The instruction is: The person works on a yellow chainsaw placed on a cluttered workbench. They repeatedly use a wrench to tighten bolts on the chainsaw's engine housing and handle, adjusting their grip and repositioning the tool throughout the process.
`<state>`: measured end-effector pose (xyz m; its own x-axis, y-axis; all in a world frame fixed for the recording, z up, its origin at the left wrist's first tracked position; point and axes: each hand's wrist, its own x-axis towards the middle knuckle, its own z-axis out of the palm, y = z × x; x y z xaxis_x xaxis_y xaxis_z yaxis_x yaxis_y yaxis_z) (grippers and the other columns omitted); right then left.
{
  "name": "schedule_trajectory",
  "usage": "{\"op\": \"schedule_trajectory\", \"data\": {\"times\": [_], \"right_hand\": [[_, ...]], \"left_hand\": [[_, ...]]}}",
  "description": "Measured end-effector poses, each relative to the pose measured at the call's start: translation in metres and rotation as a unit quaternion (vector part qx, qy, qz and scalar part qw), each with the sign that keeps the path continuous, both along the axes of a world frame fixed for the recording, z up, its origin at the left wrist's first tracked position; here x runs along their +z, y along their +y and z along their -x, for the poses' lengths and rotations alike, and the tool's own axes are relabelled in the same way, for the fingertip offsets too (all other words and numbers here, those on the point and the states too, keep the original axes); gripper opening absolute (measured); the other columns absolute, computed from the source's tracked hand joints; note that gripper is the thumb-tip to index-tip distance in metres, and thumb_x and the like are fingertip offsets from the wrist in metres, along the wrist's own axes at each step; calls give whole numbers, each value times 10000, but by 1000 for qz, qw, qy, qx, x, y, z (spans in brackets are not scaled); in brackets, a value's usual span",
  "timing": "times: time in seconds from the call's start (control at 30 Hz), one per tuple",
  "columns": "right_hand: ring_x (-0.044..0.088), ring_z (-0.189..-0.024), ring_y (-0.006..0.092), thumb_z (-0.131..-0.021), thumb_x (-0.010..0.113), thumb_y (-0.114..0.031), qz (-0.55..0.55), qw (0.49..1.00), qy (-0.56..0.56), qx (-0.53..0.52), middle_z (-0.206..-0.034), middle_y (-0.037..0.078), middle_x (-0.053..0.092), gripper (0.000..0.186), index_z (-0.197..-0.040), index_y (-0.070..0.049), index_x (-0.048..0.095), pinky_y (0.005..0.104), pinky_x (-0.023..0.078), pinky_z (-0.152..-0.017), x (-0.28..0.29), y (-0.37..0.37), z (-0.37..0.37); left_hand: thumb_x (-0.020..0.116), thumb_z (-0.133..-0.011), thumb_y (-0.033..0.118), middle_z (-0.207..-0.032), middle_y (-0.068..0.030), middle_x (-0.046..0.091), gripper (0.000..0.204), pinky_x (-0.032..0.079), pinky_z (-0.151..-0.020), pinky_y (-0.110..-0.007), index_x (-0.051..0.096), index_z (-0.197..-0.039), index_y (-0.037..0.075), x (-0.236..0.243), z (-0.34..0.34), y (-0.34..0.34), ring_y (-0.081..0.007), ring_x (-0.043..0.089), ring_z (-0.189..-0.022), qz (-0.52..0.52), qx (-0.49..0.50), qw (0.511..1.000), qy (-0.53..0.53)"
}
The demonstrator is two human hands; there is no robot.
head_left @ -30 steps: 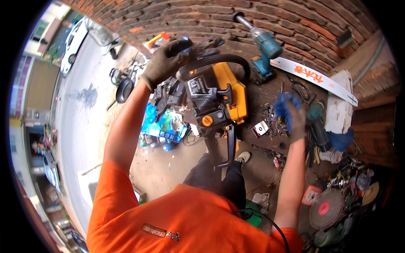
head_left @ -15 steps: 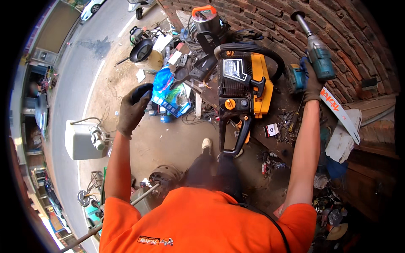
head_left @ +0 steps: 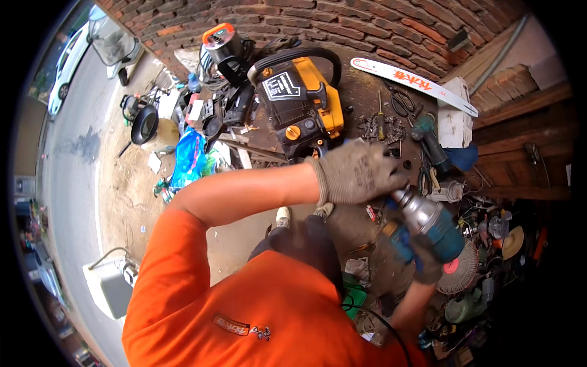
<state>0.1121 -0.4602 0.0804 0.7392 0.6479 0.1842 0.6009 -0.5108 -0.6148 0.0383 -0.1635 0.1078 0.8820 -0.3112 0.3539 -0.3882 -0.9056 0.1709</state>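
Observation:
My gloved right hand (head_left: 426, 262) grips the handle of a teal cordless impact wrench (head_left: 443, 229), blurred by motion at lower right. Its silver nose points up and left, toward my gloved left hand (head_left: 358, 172). Reaching across my body, the left hand has its fingers curled around the wrench's front shaft; the shaft's end is mostly hidden by the glove. Beyond that hand, a black and yellow chainsaw body (head_left: 306, 104) sits on the dark workbench (head_left: 361, 101), its rear handle partly covered by my left arm. A white guide bar (head_left: 416, 85) lies by the brick wall.
A screwdriver (head_left: 380, 119), scissors (head_left: 402, 104) and a green power tool (head_left: 431, 140) lie on the bench. A steel pot (head_left: 221, 43) stands behind the chainsaw. At right, a round fan grille (head_left: 460, 269) rests among clutter. A black pan (head_left: 145, 124) sits on a bucket at left.
The impact wrench has come down toward me in my right hand, its nose now turned to my left. My left hand has crossed rightward to its front end. The view has turned right.

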Motion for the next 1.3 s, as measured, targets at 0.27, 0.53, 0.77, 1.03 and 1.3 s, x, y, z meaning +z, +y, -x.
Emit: {"op": "schedule_trajectory", "data": {"times": [0.27,0.53,0.77,1.03,1.3], "right_hand": [[673,-954,185,-804,810,-154,-71,914,160,-365,-1097,70,721,437,-1197,-11,684,353,553,-821,-70,-170,144],[655,-973,192,-886,727,-151,-81,797,166,-575,-1090,71,717,314,-1168,-13,710,348,542,-851,-150,-282,266],[640,-989,198,-958,655,-148,-91,681,192,-701,-1083,72,713,240,-1143,-15,733,343,532,-878,-234,-315,448],[622,-831,143,-948,650,-146,-305,402,41,-862,-934,30,678,295,-1207,-12,693,322,530,-785,-131,-181,493],[587,-795,119,-974,560,-100,-342,362,2,-867,-886,5,622,415,-1368,23,591,291,518,-761,-157,-104,576]], "left_hand": [[684,-903,433,-1017,-208,713,481,562,-822,-468,638,-1271,127,-89,-26,-31,-376,712,-965,125,-10,958,257],[734,-918,322,-933,-109,724,425,579,-697,-397,630,-1198,20,-197,-239,17,-231,695,-779,513,217,810,186],[645,-985,258,-1128,-39,707,302,536,-876,-330,694,-1204,55,-278,-380,113,-168,656,-989,491,96,830,245],[677,-971,233,-1057,-102,739,300,528,-804,-372,693,-1193,31,-263,-363,59,-219,691,-931,480,179,825,241],[794,-873,433,-1080,-233,736,632,564,-816,-448,670,-1184,-104,-204,-350,18,-311,703,-970,427,250,866,77]]}}
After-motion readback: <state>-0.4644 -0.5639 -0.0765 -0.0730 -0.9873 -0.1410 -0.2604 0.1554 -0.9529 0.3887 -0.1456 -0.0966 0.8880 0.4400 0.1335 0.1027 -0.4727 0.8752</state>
